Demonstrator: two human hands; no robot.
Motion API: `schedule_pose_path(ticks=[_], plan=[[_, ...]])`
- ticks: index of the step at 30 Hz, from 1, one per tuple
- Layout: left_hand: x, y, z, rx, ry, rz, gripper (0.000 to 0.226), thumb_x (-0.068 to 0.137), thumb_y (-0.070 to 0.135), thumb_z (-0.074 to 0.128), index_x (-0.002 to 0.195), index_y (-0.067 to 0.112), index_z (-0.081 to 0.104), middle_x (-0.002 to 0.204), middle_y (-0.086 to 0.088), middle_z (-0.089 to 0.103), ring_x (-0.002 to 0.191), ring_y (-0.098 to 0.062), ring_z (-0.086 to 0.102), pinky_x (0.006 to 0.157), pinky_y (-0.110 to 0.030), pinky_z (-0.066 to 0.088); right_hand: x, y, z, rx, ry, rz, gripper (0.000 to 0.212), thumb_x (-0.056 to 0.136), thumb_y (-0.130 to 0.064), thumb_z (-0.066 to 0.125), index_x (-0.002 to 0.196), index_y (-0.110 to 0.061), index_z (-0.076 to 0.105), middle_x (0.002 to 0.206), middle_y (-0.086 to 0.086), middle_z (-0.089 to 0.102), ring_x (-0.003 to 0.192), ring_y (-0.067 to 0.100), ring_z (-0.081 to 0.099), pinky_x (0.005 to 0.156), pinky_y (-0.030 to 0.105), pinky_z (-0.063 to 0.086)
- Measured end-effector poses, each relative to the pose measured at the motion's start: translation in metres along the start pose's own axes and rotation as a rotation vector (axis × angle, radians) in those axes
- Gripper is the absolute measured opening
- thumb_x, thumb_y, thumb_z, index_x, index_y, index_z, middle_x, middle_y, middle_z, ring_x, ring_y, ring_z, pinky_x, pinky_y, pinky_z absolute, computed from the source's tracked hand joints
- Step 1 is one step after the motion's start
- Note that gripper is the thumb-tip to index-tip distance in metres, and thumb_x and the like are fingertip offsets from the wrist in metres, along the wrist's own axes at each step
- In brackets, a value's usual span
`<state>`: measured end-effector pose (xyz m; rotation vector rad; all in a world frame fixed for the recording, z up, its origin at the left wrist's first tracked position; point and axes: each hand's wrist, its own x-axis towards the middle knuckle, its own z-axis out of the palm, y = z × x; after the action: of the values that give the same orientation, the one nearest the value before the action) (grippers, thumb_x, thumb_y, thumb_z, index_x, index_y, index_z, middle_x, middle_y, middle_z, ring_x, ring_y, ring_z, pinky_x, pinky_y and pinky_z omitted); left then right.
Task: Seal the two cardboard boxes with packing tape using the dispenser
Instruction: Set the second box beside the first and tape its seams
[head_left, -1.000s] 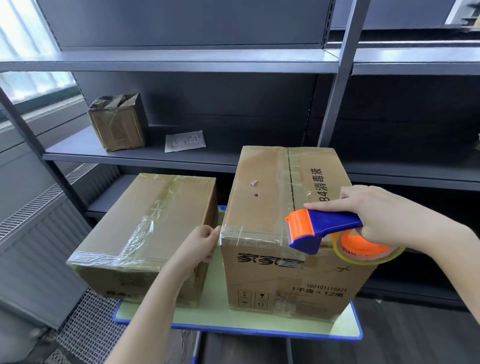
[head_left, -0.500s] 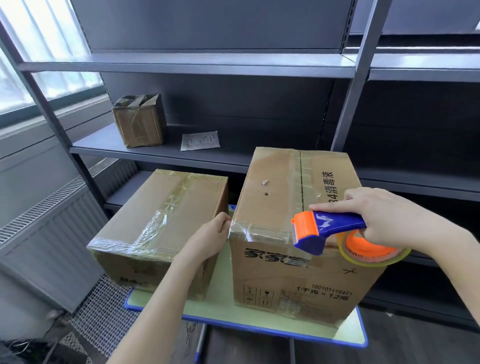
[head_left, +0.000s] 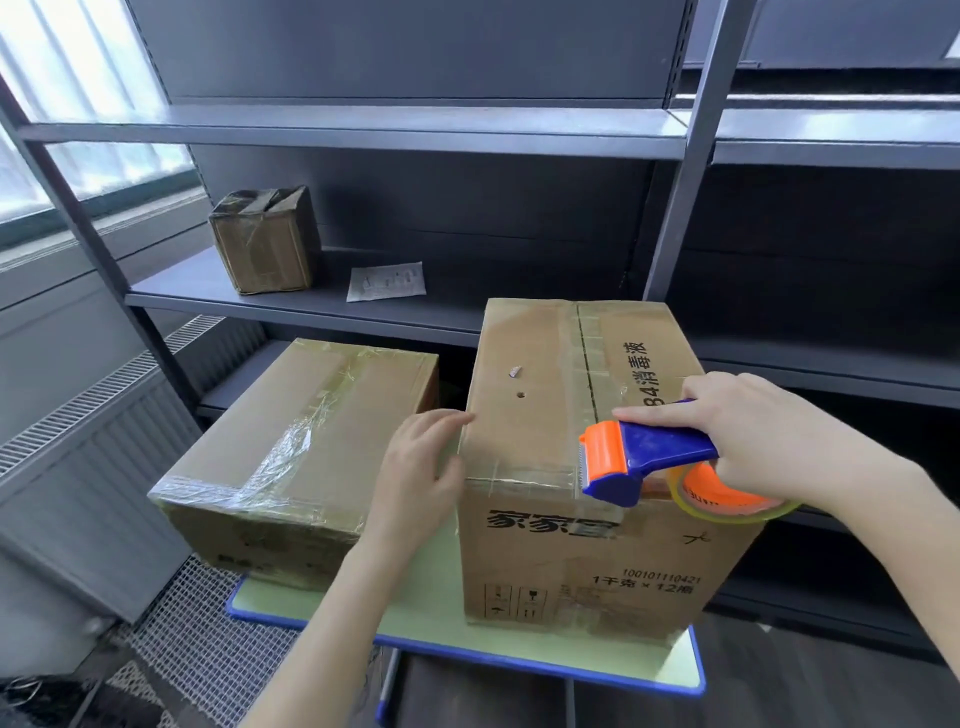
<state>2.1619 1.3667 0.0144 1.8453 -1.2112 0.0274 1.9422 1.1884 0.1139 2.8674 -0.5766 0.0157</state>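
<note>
Head camera: I see the right hand clenched around the blue-and-orange tape dispenser, with its orange blade end at the near top edge of the taller cardboard box. The left hand, fingers fairly straight, presses flat against that box's upper left corner. The box stands on the right half of the green, blue-rimmed table. The lower cardboard box, covered in wrinkled clear tape, sits at the table's left edge. Behind them, a small taped carton and a paper slip lie on a grey shelf.
</note>
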Motion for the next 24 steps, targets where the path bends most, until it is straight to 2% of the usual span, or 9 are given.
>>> schedule_pose_path(ticks=[4, 6, 8, 10, 12, 15, 17, 19, 24], plan=[[-0.012, 0.037, 0.026, 0.384, -0.294, 0.157, 0.071, 0.082, 0.056, 0.03, 0.138, 0.016, 0.047, 0.143, 0.002, 0.045, 0.136, -0.013, 0.036, 0.114, -0.027, 0.02, 0.003, 0.006, -0.004, 0.012, -0.024, -0.02, 0.076, 0.09, -0.021, 0.043, 0.135, -0.063, -0.001, 0.096, -0.009, 0.041, 0.089, 0.008, 0.039, 0.073, 0.02, 0.031], [-0.016, 0.041, 0.041, 0.59, -0.325, 0.164, 0.08, 0.081, 0.069, 0.033, 0.134, 0.012, 0.051, 0.139, -0.003, 0.049, 0.132, -0.02, 0.044, 0.112, -0.038, 0.029, 0.003, 0.007, -0.007, 0.016, -0.039, -0.026, 0.076, 0.09, -0.02, 0.043, 0.135, -0.064, -0.001, 0.094, -0.01, 0.039, 0.087, 0.008, 0.038, 0.073, 0.021, 0.029], [-0.016, 0.037, 0.051, 0.648, -0.261, 0.204, 0.071, 0.078, 0.065, 0.049, 0.123, 0.012, 0.063, 0.126, -0.005, 0.062, 0.119, -0.023, 0.057, 0.1, -0.044, 0.043, 0.003, 0.009, -0.008, 0.023, -0.046, -0.043, 0.076, 0.09, -0.021, 0.044, 0.134, -0.064, 0.0, 0.093, -0.011, 0.038, 0.087, 0.008, 0.038, 0.071, 0.02, 0.029], [-0.012, 0.031, 0.052, 0.629, -0.211, 0.233, 0.064, 0.068, 0.054, 0.072, 0.118, 0.013, 0.066, 0.12, -0.004, 0.065, 0.114, -0.022, 0.06, 0.095, -0.044, 0.046, 0.004, 0.01, -0.01, 0.058, -0.061, -0.045, 0.076, 0.09, -0.022, 0.045, 0.134, -0.065, -0.001, 0.092, -0.012, 0.038, 0.085, 0.008, 0.04, 0.069, 0.02, 0.032], [-0.008, 0.025, 0.048, 0.6, -0.21, 0.229, 0.067, 0.063, 0.048, 0.079, 0.118, 0.013, 0.066, 0.121, -0.003, 0.065, 0.115, -0.021, 0.06, 0.095, -0.044, 0.046, 0.008, 0.01, -0.011, 0.098, -0.065, -0.051, 0.077, 0.09, -0.021, 0.044, 0.133, -0.066, -0.001, 0.089, -0.012, 0.038, 0.08, 0.008, 0.041, 0.064, 0.019, 0.033], [0.002, 0.016, 0.035, 0.6, -0.264, 0.202, 0.068, 0.071, 0.046, 0.075, 0.129, 0.015, 0.058, 0.134, 0.001, 0.055, 0.126, -0.02, 0.05, 0.106, -0.04, 0.036, 0.018, 0.004, -0.013, 0.132, -0.053, -0.092, 0.075, 0.089, -0.02, 0.04, 0.133, -0.066, 0.001, 0.088, -0.01, 0.038, 0.075, 0.007, 0.042, 0.059, 0.02, 0.034], [0.01, 0.008, 0.025, 0.56, -0.284, 0.155, 0.069, 0.083, 0.048, 0.061, 0.143, 0.022, 0.039, 0.148, 0.009, 0.034, 0.14, -0.012, 0.028, 0.117, -0.033, 0.016, 0.027, -0.003, -0.013, 0.16, -0.072, -0.132, 0.075, 0.089, -0.019, 0.039, 0.134, -0.066, 0.004, 0.093, -0.01, 0.042, 0.077, 0.006, 0.044, 0.059, 0.021, 0.035], [0.014, 0.0, 0.019, 0.521, -0.301, 0.13, 0.068, 0.088, 0.049, 0.054, 0.146, 0.029, 0.027, 0.151, 0.017, 0.021, 0.143, -0.005, 0.013, 0.117, -0.024, 0.002, 0.035, -0.005, -0.013, 0.165, -0.094, -0.162, 0.075, 0.089, -0.017, 0.039, 0.134, -0.066, 0.006, 0.092, -0.011, 0.042, 0.075, 0.004, 0.042, 0.055, 0.02, 0.031], [0.014, -0.001, 0.022, 0.47, -0.288, 0.113, 0.069, 0.086, 0.046, 0.058, 0.145, 0.033, 0.025, 0.146, 0.025, 0.015, 0.137, 0.006, 0.004, 0.111, -0.016, -0.003, 0.041, 0.006, -0.009, 0.253, -0.141, -0.177, 0.076, 0.088, -0.016, 0.041, 0.129, -0.072, 0.01, 0.086, -0.01, 0.04, 0.074, 0.008, 0.043, 0.058, 0.021, 0.033]])
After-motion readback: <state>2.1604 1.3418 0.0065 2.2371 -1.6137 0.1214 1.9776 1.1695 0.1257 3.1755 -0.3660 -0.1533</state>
